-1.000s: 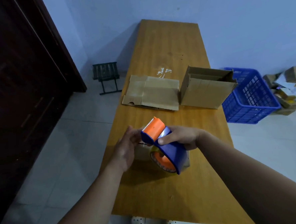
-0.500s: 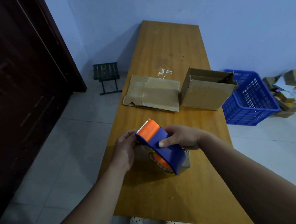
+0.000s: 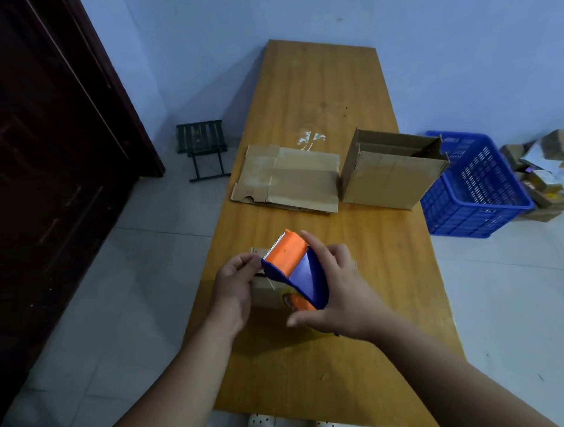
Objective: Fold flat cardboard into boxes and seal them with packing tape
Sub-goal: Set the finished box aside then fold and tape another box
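Note:
My right hand [image 3: 342,295] grips a blue and orange tape dispenser [image 3: 297,268] above a small cardboard box [image 3: 265,293] near the table's front left. My left hand [image 3: 235,282] pinches the tape end at the dispenser's serrated blade, beside the small box. The box is mostly hidden behind both hands and the dispenser. Farther back lie a flat cardboard sheet [image 3: 288,180] and an assembled open box [image 3: 390,170] standing on the table.
The long wooden table [image 3: 319,89] runs away from me toward a blue wall. A blue plastic crate [image 3: 477,188] sits on the floor at right, with a pile of parcels [image 3: 551,163] beyond it. A small dark stool [image 3: 200,145] stands left, beside a dark door [image 3: 38,145].
My right hand has shifted its hold lower on the dispenser, thumb now under its base. The dispenser tilted a little left; my left fingers came up to the blade.

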`<state>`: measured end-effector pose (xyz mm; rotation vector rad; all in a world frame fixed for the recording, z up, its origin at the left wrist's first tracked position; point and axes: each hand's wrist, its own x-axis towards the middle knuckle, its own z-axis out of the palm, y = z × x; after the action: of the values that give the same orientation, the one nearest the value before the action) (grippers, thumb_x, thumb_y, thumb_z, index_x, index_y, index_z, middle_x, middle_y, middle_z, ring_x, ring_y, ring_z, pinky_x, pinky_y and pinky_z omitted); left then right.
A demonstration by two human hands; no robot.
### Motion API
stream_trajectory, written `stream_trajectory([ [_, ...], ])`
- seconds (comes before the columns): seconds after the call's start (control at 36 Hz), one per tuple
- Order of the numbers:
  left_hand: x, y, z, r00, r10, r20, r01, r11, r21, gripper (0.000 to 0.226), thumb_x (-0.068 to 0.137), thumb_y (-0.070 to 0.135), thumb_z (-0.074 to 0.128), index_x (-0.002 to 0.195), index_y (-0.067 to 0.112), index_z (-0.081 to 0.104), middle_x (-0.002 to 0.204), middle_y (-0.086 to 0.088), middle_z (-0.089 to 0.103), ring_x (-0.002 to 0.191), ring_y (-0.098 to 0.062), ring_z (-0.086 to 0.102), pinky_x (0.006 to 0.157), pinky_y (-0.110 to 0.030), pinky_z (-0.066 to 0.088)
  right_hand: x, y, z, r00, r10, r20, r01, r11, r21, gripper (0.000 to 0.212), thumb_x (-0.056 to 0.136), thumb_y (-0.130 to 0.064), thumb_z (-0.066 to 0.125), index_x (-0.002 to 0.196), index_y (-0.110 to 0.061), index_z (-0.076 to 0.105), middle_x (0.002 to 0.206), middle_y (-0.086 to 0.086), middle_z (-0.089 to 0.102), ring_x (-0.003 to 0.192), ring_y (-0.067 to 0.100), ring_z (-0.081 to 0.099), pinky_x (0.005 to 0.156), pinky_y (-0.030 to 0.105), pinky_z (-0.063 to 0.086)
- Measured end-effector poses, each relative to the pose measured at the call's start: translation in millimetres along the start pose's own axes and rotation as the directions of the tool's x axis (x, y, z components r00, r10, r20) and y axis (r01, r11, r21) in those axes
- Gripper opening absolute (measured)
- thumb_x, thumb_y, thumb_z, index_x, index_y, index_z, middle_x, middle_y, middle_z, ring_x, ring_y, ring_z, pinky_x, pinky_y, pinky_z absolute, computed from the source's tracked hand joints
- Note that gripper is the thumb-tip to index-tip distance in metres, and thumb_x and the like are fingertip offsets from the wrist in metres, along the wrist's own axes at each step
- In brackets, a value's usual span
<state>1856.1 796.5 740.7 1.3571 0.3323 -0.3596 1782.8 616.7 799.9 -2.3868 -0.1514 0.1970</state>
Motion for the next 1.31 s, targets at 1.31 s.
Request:
stream_trajectory([
  [1.31,-21.0,-17.1,5.3,0.884,0.136,-0.447,-0.054,0.98,0.191,0.005,0.09,0.025,0.063,0.086,0.023,0.063,0.086,0.007,0.062,0.079,-0.005,0.056,0.059,-0.019,0.041,13.1,47.0,24.7,0.952,0.199,-0.234,-0.184,0.979,0.081,0.062,0.085,-0.033,0.068,0.133,-0.035,0.028,0.106,-0.013,0.054,0.079,-0.001,0.054,0.061,0.015,0.044],
])
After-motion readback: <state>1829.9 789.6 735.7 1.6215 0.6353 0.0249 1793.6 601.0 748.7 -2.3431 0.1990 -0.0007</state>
